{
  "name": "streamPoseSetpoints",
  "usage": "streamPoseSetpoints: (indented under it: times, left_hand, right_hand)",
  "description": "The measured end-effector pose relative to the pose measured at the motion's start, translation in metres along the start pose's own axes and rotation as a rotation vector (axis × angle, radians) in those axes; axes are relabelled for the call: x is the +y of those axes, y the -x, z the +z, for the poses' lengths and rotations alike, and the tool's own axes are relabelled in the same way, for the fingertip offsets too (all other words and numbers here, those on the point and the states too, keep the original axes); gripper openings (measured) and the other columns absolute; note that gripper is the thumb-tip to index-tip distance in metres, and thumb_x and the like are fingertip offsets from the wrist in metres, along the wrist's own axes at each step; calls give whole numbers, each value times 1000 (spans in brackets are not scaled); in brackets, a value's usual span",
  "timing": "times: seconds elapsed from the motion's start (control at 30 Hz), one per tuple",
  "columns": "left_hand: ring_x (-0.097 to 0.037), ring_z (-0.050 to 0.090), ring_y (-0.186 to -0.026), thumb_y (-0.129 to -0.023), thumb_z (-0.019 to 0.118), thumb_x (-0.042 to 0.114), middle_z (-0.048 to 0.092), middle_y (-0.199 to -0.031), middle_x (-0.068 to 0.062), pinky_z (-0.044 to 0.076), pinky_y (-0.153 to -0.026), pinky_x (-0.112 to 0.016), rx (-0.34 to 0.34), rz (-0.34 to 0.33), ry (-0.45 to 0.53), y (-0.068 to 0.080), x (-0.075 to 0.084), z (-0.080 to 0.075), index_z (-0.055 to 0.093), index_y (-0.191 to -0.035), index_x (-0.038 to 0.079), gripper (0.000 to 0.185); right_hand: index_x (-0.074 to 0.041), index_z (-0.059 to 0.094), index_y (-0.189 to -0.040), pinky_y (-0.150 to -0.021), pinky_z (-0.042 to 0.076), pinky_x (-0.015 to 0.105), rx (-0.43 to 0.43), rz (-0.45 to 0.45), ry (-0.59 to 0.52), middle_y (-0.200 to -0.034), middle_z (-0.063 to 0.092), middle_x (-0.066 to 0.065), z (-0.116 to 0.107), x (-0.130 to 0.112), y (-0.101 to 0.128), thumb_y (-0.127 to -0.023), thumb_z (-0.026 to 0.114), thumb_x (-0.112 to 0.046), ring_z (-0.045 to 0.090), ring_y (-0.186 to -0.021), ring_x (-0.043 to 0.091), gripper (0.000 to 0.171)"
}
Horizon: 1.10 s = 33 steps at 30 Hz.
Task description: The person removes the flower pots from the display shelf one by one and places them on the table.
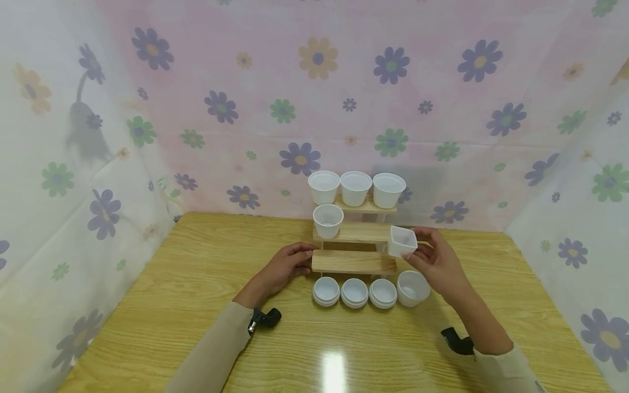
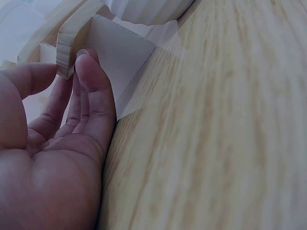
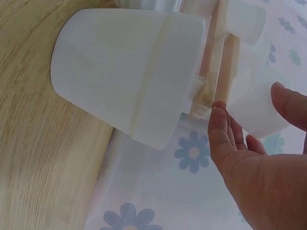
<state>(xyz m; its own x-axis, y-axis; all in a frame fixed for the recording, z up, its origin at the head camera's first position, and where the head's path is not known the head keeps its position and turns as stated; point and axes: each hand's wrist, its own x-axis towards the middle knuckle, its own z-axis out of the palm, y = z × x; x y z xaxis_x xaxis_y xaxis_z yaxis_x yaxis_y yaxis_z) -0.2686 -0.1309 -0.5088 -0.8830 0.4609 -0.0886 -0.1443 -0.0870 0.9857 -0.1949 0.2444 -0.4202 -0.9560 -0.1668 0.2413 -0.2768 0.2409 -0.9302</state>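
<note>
A three-tier wooden shelf [image 1: 354,262] stands mid-table. Three white cups [image 1: 356,188] sit on its top tier and one white cup [image 1: 327,220] on the left of the middle tier. My left hand [image 1: 306,256] holds the left end of the bottom plank [image 2: 67,45] between thumb and fingers [image 2: 91,76]. At the right end of the middle tier my right hand [image 1: 419,241] pinches a small white cup [image 1: 402,241], tilted with its mouth towards me. The right wrist view shows that cup [image 3: 252,108] between thumb and fingers.
Three low white round cups [image 1: 354,292] and one taller white cup [image 1: 413,287] stand in a row on the wooden table [image 1: 187,305] in front of the shelf. Flowered cloth walls [image 1: 304,98] close in the back and both sides.
</note>
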Motion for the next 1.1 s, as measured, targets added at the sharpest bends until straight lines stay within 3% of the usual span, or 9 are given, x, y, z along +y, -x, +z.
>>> streamPoseSetpoints:
  times: [1.1]
  left_hand:
    - [-16, 66, -95, -112, 54, 18, 69, -119, -7, 58, -81, -27, 6, -3, 2, -1, -1, 0, 58, -143, -4, 38]
  right_hand:
    - [5, 40, -152, -95, 55, 16, -17, 46, 25, -146, 49, 26, -4, 7, 6, -104, 67, -2, 62, -117, -1, 56]
